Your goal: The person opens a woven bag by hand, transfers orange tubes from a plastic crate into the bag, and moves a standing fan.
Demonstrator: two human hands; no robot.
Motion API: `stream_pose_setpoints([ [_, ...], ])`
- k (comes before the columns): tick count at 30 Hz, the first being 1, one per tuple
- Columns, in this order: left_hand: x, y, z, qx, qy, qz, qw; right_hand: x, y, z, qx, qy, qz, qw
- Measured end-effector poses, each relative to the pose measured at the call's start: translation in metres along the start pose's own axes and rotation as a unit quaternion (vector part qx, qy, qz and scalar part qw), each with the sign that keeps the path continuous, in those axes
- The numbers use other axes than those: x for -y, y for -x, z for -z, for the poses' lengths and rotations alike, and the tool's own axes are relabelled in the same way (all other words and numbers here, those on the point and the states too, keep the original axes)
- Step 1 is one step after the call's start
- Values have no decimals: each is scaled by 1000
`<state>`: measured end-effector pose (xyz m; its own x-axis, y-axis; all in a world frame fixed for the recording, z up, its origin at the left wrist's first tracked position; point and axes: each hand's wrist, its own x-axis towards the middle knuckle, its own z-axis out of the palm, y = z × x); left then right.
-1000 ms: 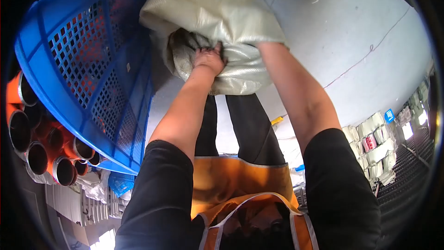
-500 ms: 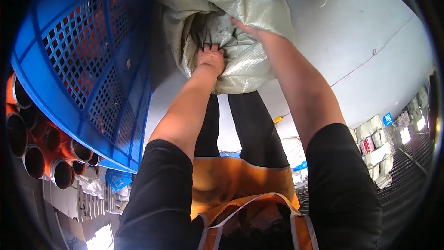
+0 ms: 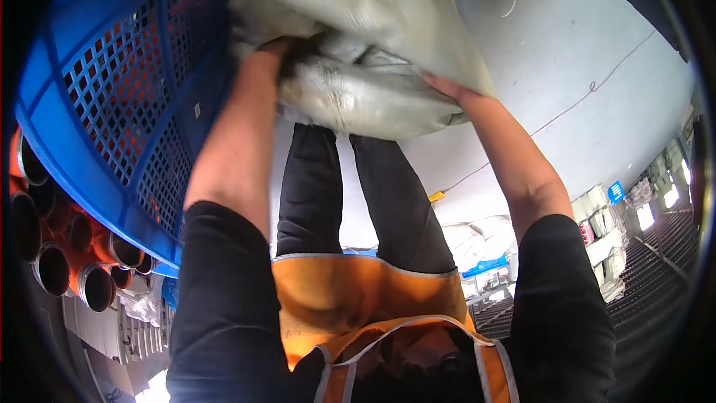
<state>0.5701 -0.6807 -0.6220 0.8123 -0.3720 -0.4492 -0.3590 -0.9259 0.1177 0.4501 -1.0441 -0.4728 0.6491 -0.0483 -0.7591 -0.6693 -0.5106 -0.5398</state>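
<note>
Pale floor spreads beyond the right fingers; just outside the left ones stands a blue crate, with orange tubes farther out. Between the 2 hands is 1 pale sack. Its folds hide the fingers of the left hand; the right hand touches its mouth. Whether either set grips, I cannot tell.

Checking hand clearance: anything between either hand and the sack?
Nothing visible. The right hand is against the sack near its opening; the left hand is partly hidden in the opening, its contact unclear. The blue basket stands left, not between.
</note>
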Motion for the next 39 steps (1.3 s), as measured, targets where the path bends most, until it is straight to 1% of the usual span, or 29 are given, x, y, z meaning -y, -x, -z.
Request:
stream_pose_setpoints([
  [1, 38, -18, 27, 11, 310, -101, 945, -1, 13, 12, 22, -162, -23, 986],
  [2, 65, -33, 22, 8, 309, -105, 945, 0, 12, 15, 18, -162, -21, 986],
  [3, 89, -53, 12, 128, 502, -25, 855, 1, 15, 18, 13, -154, -16, 988],
  [4, 101, -63, 10, 242, 660, 59, 708, 5, 30, 17, 11, -147, -13, 989],
  [5, 45, -11, 62, 241, 658, 60, 711, 7, 43, 18, 11, -140, -10, 990],
  [6, 15, -5, 107, 244, 316, 43, 916, 13, 55, 18, 8, -130, -3, 992],
  [7, 10, -36, 129, 206, -75, 22, 975, 17, 62, 18, 5, -117, 2, 993],
  [8, 13, -40, 118, 204, -72, 21, 976, 22, 66, 13, 1, -104, 5, 995],
  [11, 64, -25, 87, 176, -34, 13, 984, 9, 95, 19, 1, -75, 3, 997],
  [12, 76, -43, 79, 161, -25, 11, 987, 5, 102, 22, -2, -67, 9, 998],
  [14, 90, -36, 57, 138, -3, 4, 990, 0, 97, 17, -6, -50, 12, 999],
  [16, 88, -17, 41, 119, 25, -5, 993, 3, 96, 7, -8, -29, 8, 1000],
  [17, 72, 3, 41, 107, 37, -7, 994, 4, 98, 5, -10, -20, 11, 1000],
  [20, -1, 25, 31, 66, 70, -13, 995, 12, 101, -4, -16, 8, 21, 1000],
  [21, -12, 34, 27, 53, 82, -16, 995, 12, 101, -3, -17, 19, 24, 999],
  [22, -13, 35, 19, 39, 94, -17, 995, 13, 110, -4, -19, 29, 28, 999],
  [23, 8, 23, 5, 27, 107, -18, 994, 5, 117, 3, -19, 40, 30, 999],
  [25, 20, 57, -4, 7, 131, -20, 991, -12, 149, 16, -17, 60, 32, 998],
  [26, 23, 59, -14, -5, 144, -23, 989, -16, 149, 17, -18, 70, 33, 997],
  [27, 18, 58, -9, -5, 147, -23, 989, -18, 157, 22, -19, 83, 33, 996],
  [28, 28, 78, 5, 9, 231, 9, 973, -20, 156, 16, -19, 95, 32, 995],
  [30, 44, 67, 19, 35, 390, 71, 917, -8, 150, -3, -18, 118, 33, 992],
  [31, 37, 69, 24, 46, 464, 102, 879, -5, 150, -9, -19, 129, 35, 991],
  [32, 14, 62, 31, 56, 534, 132, 833, 2, 150, -18, -19, 139, 38, 989],
  [33, -13, 31, 29, 65, 600, 160, 781, 11, 125, -32, -20, 150, 41, 988],
  [34, -23, 25, 37, 73, 661, 186, 723, 4, 150, -23, -21, 161, 44, 986],
  [36, -57, 6, 50, 89, 768, 234, 589, 2, 147, -23, -22, 182, 50, 982],
  [37, -73, 0, 58, 97, 813, 255, 515, 1, 138, -25, -23, 192, 51, 980],
  [39, -89, 8, 81, 110, 883, 289, 353, -4, 156, -19, -26, 215, 54, 975],
])
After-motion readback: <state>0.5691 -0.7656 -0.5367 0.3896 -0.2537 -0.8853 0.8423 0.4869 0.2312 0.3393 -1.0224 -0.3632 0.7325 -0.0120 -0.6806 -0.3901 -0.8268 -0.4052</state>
